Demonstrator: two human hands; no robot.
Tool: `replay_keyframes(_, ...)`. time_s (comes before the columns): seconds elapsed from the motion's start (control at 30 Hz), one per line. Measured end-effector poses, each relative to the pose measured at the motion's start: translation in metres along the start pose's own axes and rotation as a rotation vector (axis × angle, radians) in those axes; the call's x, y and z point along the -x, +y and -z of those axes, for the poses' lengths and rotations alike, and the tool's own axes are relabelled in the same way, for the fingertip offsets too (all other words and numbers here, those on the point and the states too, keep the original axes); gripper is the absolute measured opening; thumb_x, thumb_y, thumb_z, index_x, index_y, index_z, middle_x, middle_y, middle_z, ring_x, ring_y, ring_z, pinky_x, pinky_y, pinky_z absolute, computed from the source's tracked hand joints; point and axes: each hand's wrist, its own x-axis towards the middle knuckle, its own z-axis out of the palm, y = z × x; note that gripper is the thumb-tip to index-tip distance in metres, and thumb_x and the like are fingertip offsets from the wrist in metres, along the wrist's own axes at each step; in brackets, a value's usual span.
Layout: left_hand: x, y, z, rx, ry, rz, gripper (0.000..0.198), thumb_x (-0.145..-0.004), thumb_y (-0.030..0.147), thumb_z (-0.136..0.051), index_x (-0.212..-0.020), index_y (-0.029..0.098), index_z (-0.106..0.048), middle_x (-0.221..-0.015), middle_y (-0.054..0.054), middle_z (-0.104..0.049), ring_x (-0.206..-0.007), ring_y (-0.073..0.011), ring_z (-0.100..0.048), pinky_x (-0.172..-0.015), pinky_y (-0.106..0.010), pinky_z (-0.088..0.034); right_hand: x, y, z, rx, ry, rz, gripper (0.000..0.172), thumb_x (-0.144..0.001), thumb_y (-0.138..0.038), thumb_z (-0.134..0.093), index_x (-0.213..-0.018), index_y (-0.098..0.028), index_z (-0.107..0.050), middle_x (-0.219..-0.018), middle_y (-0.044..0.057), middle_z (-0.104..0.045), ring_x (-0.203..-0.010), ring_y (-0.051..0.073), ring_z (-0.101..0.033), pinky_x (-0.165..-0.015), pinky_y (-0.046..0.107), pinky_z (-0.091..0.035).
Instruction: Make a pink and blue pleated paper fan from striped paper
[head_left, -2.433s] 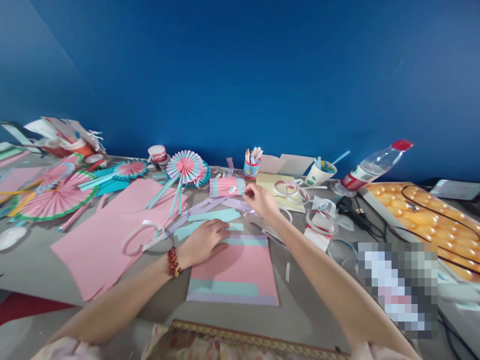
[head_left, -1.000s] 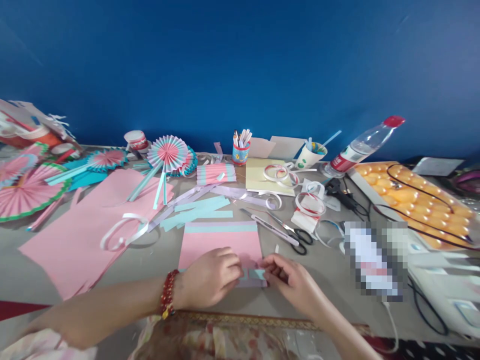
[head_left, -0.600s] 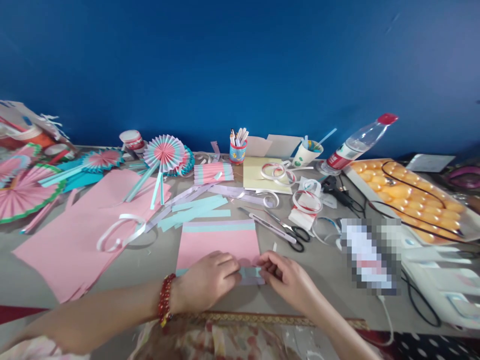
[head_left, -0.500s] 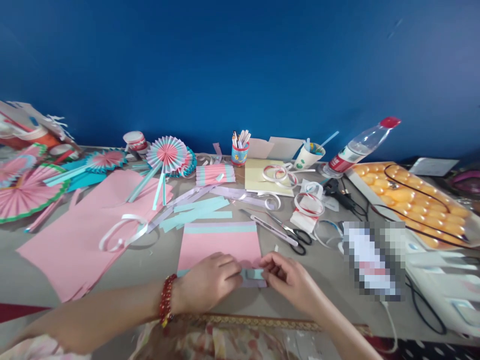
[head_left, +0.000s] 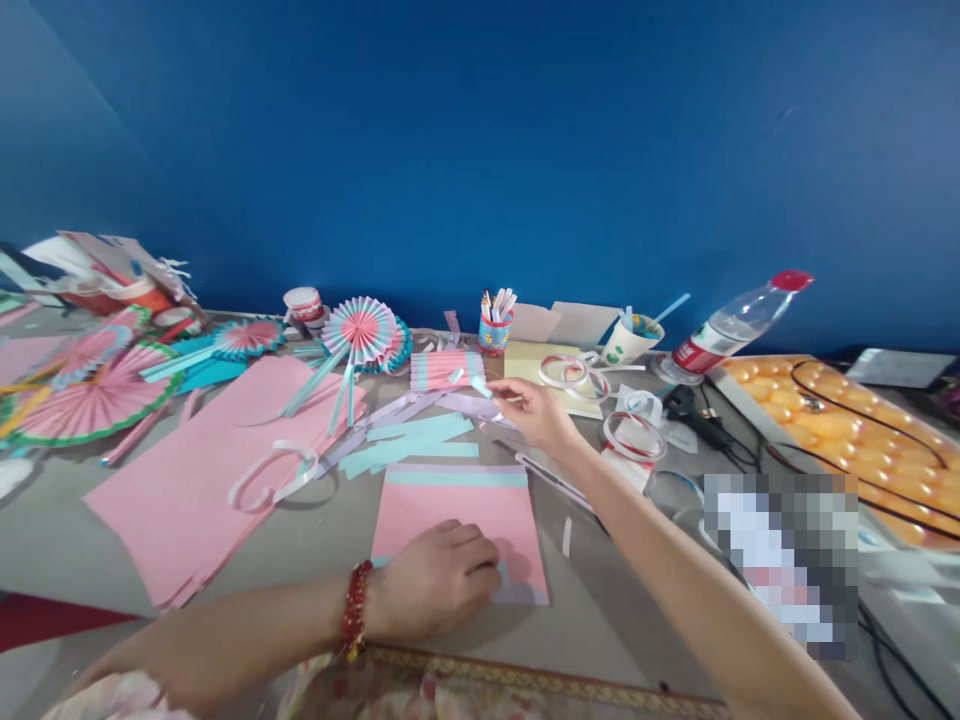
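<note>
My left hand (head_left: 439,582) rests palm down on the lower part of a pink paper sheet (head_left: 457,505), fingers curled together over its near edge. A light-blue strip and a lilac strip run along the sheet's far edge; more light blue shows beside my left hand. Farther out, my right hand (head_left: 531,410) pinches a small light-blue paper scrap (head_left: 479,386) at its fingertips. This scrap is close to a pleated pink and blue paper (head_left: 431,372). Light-blue paper strips (head_left: 412,445) lie beyond the sheet. What is under my left fingers is hidden.
Large pink sheets (head_left: 202,460) and paper fans (head_left: 360,332) lie to the left. A pen cup (head_left: 496,328) stands at the back. Rolls of tape (head_left: 634,436), a bottle (head_left: 731,330) and cables are on the right. A paper knife (head_left: 551,480) lies partly under my right forearm.
My right hand has left the sheet's near right corner and reached forward with a light-blue scrap. My left hand stays on the sheet. The whole view has shifted slightly.
</note>
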Motion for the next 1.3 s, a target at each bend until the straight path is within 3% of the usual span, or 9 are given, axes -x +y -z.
replay_keyframes(0.07, 0.000, -0.001, 0.002, 0.013, -0.003, -0.001, 0.007, -0.095, 0.023, -0.052, -0.098, 0.019, -0.057, -0.101, -0.005, -0.062, -0.089, -0.0181, -0.054, -0.080, -0.032, -0.041, -0.019, 0.002, -0.011, 0.108, -0.060, 0.060, 0.039, -0.082, -0.015, -0.059, -0.119, -0.023, -0.067, -0.131, 0.010, -0.059, -0.113, 0.024, -0.060, -0.085, 0.031, -0.051)
replay_keyframes(0.13, 0.000, -0.002, 0.001, 0.028, -0.006, -0.003, 0.008, -0.094, 0.025, -0.053, -0.100, 0.020, -0.057, -0.103, -0.005, -0.062, -0.091, -0.0181, -0.055, -0.080, -0.032, -0.041, -0.027, 0.001, -0.023, 0.275, -0.071, 0.114, 0.046, -0.081, -0.009, -0.058, -0.125, -0.021, -0.064, -0.136, 0.012, -0.053, -0.124, 0.028, -0.052, -0.094, 0.037, -0.047)
replay_keyframes(0.4, 0.000, -0.007, -0.006, 0.071, 0.006, -0.012, 0.011, -0.093, 0.028, -0.054, -0.101, 0.021, -0.057, -0.106, -0.004, -0.063, -0.092, -0.0189, -0.054, -0.083, -0.032, -0.040, -0.022, -0.014, -0.071, 0.390, -0.244, 0.250, 0.028, -0.083, -0.010, -0.061, -0.107, -0.020, -0.069, -0.112, 0.008, -0.067, -0.105, 0.022, -0.061, -0.092, 0.034, -0.046)
replay_keyframes(0.7, 0.000, -0.008, -0.005, 0.101, 0.022, -0.016, 0.014, -0.091, 0.027, -0.055, -0.104, 0.021, -0.056, -0.110, -0.005, -0.063, -0.095, -0.0196, -0.054, -0.085, -0.032, -0.041, -0.042, -0.020, -0.078, 0.401, -0.321, 0.243, 0.016, -0.072, -0.003, -0.064, -0.079, -0.017, -0.067, -0.090, 0.006, -0.066, -0.091, 0.020, -0.059, -0.084, 0.030, -0.042)
replay_keyframes(0.87, 0.004, -0.010, -0.007, 0.130, 0.058, -0.052, 0.011, -0.093, 0.024, -0.051, -0.101, 0.021, -0.057, -0.108, -0.005, -0.065, -0.097, -0.0193, -0.057, -0.088, -0.032, -0.043, -0.034, -0.033, -0.058, 0.310, -0.283, 0.192, 0.013, -0.083, -0.009, -0.057, -0.083, -0.018, -0.066, -0.082, 0.003, -0.068, -0.079, 0.016, -0.061, -0.072, 0.025, -0.042)
replay_keyframes(0.97, 0.010, -0.015, 0.004, 0.149, 0.262, -0.057, 0.024, -0.091, 0.020, -0.049, -0.114, 0.021, -0.054, -0.123, -0.009, -0.061, -0.111, -0.0213, -0.054, -0.100, -0.037, -0.041, -0.014, -0.039, -0.032, 0.242, -0.285, 0.162, 0.014, -0.086, -0.012, -0.054, -0.091, -0.019, -0.066, -0.085, 0.000, -0.069, -0.076, 0.014, -0.062, -0.068, 0.022, -0.042)
replay_keyframes(1.07, 0.012, -0.025, 0.027, -0.017, 0.525, 0.148, 0.038, -0.092, 0.019, -0.049, -0.130, 0.022, -0.049, -0.135, -0.013, -0.053, -0.127, -0.0282, -0.045, -0.107, -0.051, -0.033, 0.019, -0.043, -0.002, 0.051, -0.355, 0.099, 0.012, -0.088, -0.018, -0.056, -0.093, -0.020, -0.067, -0.088, 0.000, -0.071, -0.080, 0.015, -0.064, -0.073, 0.023, -0.045)
replay_keyframes(1.17, 0.011, -0.035, 0.045, 0.021, 0.501, 0.343, 0.029, -0.095, 0.029, -0.055, -0.122, 0.019, -0.057, -0.120, -0.013, -0.063, -0.118, -0.0278, -0.052, -0.104, -0.048, -0.036, 0.057, -0.045, 0.022, -0.102, -0.430, 0.001, 0.013, -0.090, -0.024, -0.056, -0.092, -0.020, -0.068, -0.090, 0.001, -0.071, -0.082, 0.016, -0.064, -0.075, 0.023, -0.047)
replay_keyframes(1.3, 0.006, -0.036, 0.045, 0.437, 0.304, 0.422, 0.020, -0.097, 0.029, -0.053, -0.087, 0.018, -0.066, -0.081, -0.003, -0.067, -0.080, -0.0161, -0.061, -0.075, -0.027, -0.046, 0.100, -0.047, 0.040, -0.059, -0.450, -0.107, 0.017, -0.091, -0.025, -0.052, -0.095, -0.021, -0.069, -0.089, 0.001, -0.072, -0.082, 0.016, -0.065, -0.073, 0.023, -0.047)
